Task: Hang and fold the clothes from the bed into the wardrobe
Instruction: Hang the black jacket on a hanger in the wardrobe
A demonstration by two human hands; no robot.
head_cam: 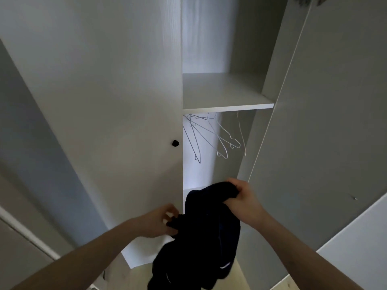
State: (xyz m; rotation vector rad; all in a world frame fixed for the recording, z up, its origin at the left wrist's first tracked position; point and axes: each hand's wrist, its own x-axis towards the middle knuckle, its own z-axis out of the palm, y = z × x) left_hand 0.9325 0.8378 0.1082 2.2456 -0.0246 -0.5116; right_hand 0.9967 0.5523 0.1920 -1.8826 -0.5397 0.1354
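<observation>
Fingers of the right hand [243, 200] curl round a bunched top edge of the dark garment [201, 237], while the left hand [161, 221] pinches another edge, probably spreading it ready for a hanger. It dangles before the open wardrobe [314, 122]. Behind it, white wire hangers [211, 137] hang under a bare white shelf [226, 105]. Pale flooring [138, 277] shows below.
</observation>
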